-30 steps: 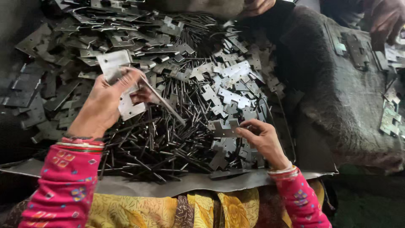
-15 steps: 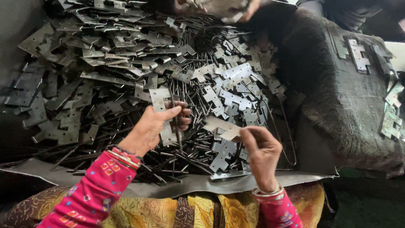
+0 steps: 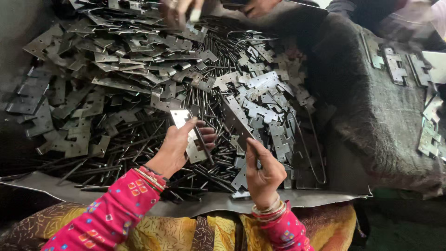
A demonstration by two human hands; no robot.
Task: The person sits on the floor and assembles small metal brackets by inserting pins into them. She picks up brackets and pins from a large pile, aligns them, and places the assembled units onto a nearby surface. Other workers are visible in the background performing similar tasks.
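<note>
A: We see the left hand (image 3: 179, 144) pinching a metal hinge plate (image 3: 188, 135) and a thin pin (image 3: 203, 142). Right?

B: The right hand (image 3: 264, 169) grips a second plate (image 3: 236, 117), above the heap of plates and pins (image 3: 139, 83) on a grey sheet (image 3: 325, 195).

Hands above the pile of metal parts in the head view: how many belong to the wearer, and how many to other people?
Wearer's hands: 2, left hand holding a metal plate, right hand
Other people's hands: 2
Total: 4
</note>
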